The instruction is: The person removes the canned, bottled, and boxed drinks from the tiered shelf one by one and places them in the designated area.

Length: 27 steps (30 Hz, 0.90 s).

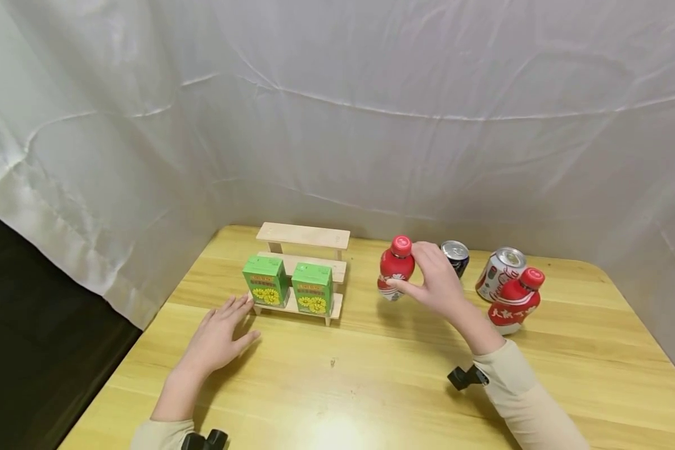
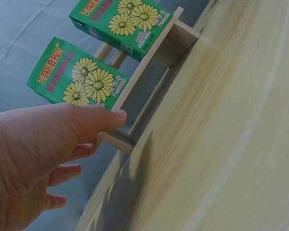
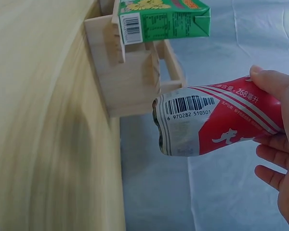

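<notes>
My right hand [image 1: 435, 279] grips a red and white bottle [image 1: 396, 270] with a red cap, held upright above the table to the right of a small wooden stepped rack [image 1: 304, 235]. In the right wrist view the bottle [image 3: 212, 118] shows its barcode, and its base is off the table. Two green drink cartons [image 1: 266, 281] with yellow flowers stand side by side on the rack's lowest step. My left hand [image 1: 216, 334] is at the rack's left front corner, fingers spread. In the left wrist view its thumb [image 2: 108, 117] lies near the step's end, below a carton [image 2: 77, 74].
Behind my right forearm stand a dark can [image 1: 455, 255] and a silver Coca-Cola can [image 1: 500, 272]. A second red bottle [image 1: 515, 301] stands in front of the silver can. Pale cloth [image 1: 405, 156] hangs behind the wooden table [image 1: 292, 375].
</notes>
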Tool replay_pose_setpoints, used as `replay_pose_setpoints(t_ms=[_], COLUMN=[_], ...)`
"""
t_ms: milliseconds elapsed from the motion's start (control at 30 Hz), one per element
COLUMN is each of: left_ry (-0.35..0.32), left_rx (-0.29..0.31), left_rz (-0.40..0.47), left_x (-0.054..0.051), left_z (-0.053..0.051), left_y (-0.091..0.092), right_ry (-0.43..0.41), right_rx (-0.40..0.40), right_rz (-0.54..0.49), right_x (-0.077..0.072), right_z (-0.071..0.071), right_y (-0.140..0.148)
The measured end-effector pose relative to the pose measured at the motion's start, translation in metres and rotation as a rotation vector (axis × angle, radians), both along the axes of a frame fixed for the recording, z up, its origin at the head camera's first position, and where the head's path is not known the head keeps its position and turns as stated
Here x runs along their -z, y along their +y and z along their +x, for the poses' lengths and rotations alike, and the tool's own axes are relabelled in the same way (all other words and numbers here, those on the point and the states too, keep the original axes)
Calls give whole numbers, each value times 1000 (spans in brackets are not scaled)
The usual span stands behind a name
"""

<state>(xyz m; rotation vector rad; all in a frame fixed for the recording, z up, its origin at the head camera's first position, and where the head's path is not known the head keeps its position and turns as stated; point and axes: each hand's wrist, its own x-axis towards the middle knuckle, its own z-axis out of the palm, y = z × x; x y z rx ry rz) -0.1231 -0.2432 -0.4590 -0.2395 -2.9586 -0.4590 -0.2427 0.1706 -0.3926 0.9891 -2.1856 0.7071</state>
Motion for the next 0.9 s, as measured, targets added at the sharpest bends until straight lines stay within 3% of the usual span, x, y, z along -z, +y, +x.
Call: replay_pose_setpoints(t_ms=[233, 633, 900], left_ry=[-1, 5, 1], left_rx=[-1, 4, -3], left_rz=[-10, -10, 1], left_x=[-4, -3, -4], left_z=[-2, -3, 0], left_y=[-1, 3, 2], right_ry=[-5, -89, -75], right_rx=[13, 120, 140], right_rz=[28, 110, 125], right_x=[4, 15, 19], right_z=[6, 21, 18], right_y=[20, 56, 72])
